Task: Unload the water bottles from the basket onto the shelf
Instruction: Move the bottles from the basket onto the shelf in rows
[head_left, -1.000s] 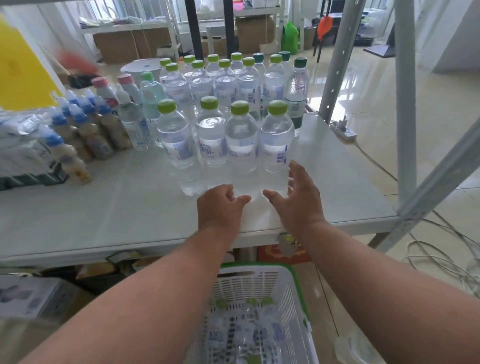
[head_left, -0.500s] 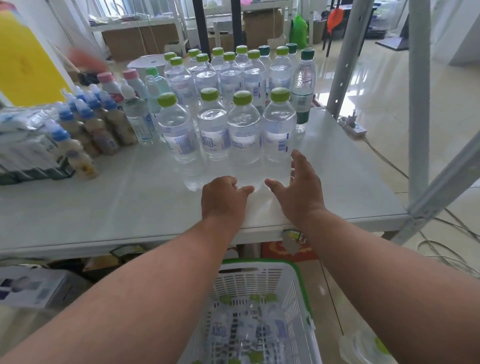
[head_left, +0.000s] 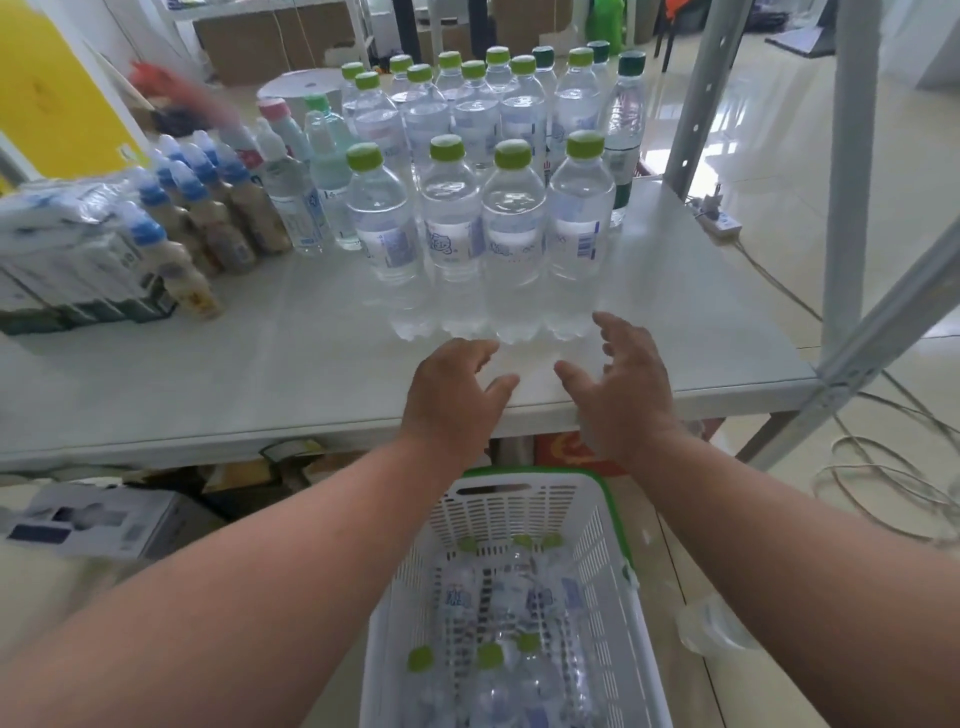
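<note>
left hand (head_left: 452, 395) loosely spread, right hand (head_left: 621, 387) spread, both empty

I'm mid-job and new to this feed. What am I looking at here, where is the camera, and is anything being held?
There is no machine: a person works bare-handed, and the single camera sits on their head, looking forward and down. Both forearms reach out. The left hand and right hand hover open over the white shelf surface, holding nothing. In front of them stands a row of clear plastic water bottles with lime-green caps, with more rows behind. Below, a white slotted plastic basket with a green rim holds more bottles lying down.
</note>
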